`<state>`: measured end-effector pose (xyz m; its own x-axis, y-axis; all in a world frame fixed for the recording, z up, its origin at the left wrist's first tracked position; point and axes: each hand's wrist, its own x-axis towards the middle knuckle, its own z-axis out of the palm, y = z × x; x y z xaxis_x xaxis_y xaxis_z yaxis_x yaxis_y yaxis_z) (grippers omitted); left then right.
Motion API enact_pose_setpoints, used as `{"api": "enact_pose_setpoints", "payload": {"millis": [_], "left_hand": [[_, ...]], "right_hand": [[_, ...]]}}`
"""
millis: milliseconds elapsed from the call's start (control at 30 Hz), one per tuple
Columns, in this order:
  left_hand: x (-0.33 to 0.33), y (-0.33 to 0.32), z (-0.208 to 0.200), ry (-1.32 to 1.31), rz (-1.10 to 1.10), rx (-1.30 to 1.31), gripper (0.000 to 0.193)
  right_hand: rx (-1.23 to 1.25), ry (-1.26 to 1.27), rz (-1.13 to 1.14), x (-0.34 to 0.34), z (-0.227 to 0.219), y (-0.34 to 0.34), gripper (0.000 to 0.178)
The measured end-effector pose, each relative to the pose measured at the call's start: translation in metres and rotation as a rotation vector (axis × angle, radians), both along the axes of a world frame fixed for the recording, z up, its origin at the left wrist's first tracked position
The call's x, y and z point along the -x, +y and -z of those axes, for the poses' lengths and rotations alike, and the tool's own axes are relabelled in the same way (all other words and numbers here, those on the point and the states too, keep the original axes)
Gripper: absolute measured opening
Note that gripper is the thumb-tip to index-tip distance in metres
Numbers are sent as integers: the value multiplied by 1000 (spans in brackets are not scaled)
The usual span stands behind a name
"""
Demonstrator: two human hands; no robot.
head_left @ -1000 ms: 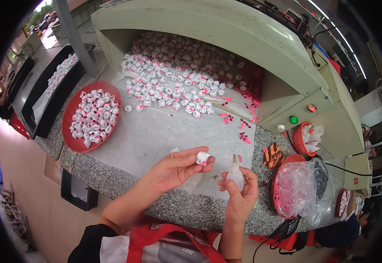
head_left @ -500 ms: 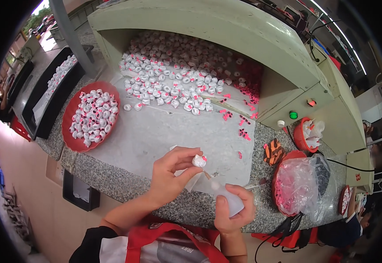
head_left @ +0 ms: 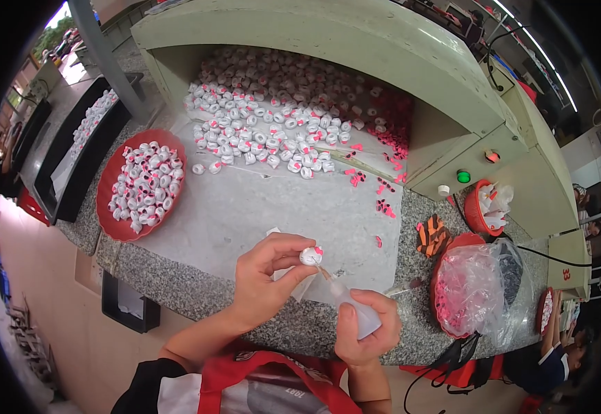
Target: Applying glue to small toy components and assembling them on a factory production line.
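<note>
Between the thumb and fingertips of my left hand (head_left: 262,279) is a small white figure piece (head_left: 310,257) with a pink bow on it. My right hand (head_left: 368,331) is wrapped round a translucent squeeze bottle (head_left: 359,314), tilted up to the left. The bottle's thin nozzle tip reaches the lower right side of the piece; whether it touches cannot be made out. Under my left hand lies a white cloth or tissue (head_left: 302,288). Beyond both hands, many similar white pieces (head_left: 245,141) are heaped at the mouth of a pale green cabinet (head_left: 328,34).
A red basin (head_left: 105,217) of white pieces stands left, beside long black trays (head_left: 55,200). Pink bits (head_left: 384,207) lie scattered on the white sheet (head_left: 245,207). At right are striped orange-black pieces (head_left: 433,234), a plastic-covered red basin (head_left: 445,324) and a small red basket (head_left: 476,214).
The white piece has turned slightly in my left fingers and come down a little. My right hand has brought the bottle's nozzle closer to it.
</note>
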<state>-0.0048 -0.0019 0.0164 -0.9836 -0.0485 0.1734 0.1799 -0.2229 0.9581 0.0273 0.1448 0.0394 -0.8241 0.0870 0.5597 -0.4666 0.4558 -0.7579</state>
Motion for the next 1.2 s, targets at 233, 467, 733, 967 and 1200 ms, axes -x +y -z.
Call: {"api": "enact_pose_setpoints", "payload": {"millis": [233,467,733,967,1200], "left_hand": [[1,-4,-1,29,-11,66,29],[2,-4,-3,1,7,26,28],[3,-10,-7,-194,156,-213,30],[3,-12,-5,-268,180,-256,31],[4,-14,-6,-241,206,-277,29]], "right_hand": [[-63,-42,-73,1,-8,0,15],[-14,-14,-39,4,-6,2,15],[-18,8,-75,2,-5,3,16],[-69,105,-114,7,-6,7,21],[-51,-6,-25,2,-6,9,16]]}}
